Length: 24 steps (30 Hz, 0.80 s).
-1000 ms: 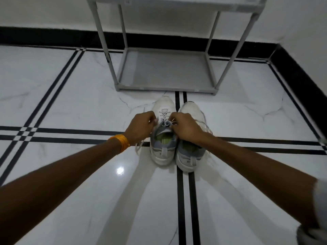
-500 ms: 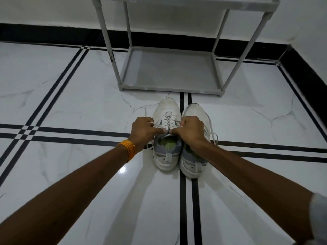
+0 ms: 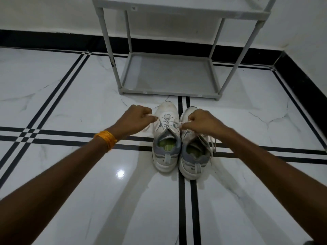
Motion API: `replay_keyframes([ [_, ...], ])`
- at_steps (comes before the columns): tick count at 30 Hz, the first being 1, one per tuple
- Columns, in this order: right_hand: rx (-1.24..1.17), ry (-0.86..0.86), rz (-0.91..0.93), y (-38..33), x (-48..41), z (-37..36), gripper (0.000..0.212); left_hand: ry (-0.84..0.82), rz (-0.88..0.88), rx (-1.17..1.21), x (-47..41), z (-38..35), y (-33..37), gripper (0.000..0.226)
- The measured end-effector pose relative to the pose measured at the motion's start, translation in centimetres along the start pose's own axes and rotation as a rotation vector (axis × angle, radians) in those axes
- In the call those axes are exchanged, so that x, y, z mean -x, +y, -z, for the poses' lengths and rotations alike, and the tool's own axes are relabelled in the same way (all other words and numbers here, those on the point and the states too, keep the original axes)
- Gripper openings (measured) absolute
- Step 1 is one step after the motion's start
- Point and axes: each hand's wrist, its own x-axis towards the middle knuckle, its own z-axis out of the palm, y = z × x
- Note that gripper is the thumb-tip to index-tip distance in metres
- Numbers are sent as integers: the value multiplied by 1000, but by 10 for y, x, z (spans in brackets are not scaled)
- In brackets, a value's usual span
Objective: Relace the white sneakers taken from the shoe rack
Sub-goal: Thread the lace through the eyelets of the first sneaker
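Note:
Two white sneakers with grey collars stand side by side on the floor, toes pointing away from me. The left sneaker (image 3: 166, 138) has its white lace (image 3: 168, 122) threaded through the eyelets. My left hand (image 3: 137, 119) is shut on one lace end, pulled out to the left of the shoe. My right hand (image 3: 201, 121) is shut on the other end, pulled to the right, and it covers the front of the right sneaker (image 3: 194, 156). Loose lace hangs down the right sneaker's outer side.
A grey shoe rack (image 3: 168, 93) stands just beyond the sneakers against the white wall; its bottom shelf holds nothing. The floor is glossy white marble with black inlay lines. A black skirting runs along the walls, with a corner at the far right.
My hands have moved apart sideways, drawing the left sneaker's lace ends out taut. One second ago both hands were close together over the shoe's tongue.

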Motion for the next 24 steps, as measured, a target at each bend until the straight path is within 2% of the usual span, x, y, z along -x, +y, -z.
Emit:
replay_keyframes([
  [4,82,108,87,-19,10,62,31,176,-193,-98,1,37,37,29],
  [5,80,162,128,-27,11,74,34,166,-250,-93,1,39,47,27],
  [7,58,261,232,-43,10,89,38,40,-416,-121,5,35,69,23],
  [9,27,289,337,-60,10,97,40,-86,-669,-343,8,22,82,15],
  [11,40,285,432,-75,12,101,37,-97,-828,-630,0,12,85,12],
  [12,54,292,476,-80,14,104,35,-75,-821,-743,-6,12,86,14],
  [14,68,370,550,-87,16,108,34,-24,-665,-920,-17,22,88,16],
  [16,41,496,564,-87,15,109,21,30,-519,-887,-27,35,92,16],
  [17,38,549,547,-85,13,109,14,6,-429,-715,-32,42,94,21],
  [19,78,571,433,-76,11,102,42,-90,-232,-191,-36,49,98,27],
  [20,80,500,351,-71,10,97,53,-148,-148,15,-35,51,102,25],
  [21,52,387,285,-68,10,91,56,-191,-89,130,-33,52,104,21],
  [22,-6,245,259,-66,12,83,50,-221,-61,179,-31,52,106,18],
  [23,-83,130,270,-65,13,76,38,-240,-53,188,-30,53,107,18],
  [24,-143,92,294,-65,13,70,26,-248,-54,192,-28,53,108,20],
])
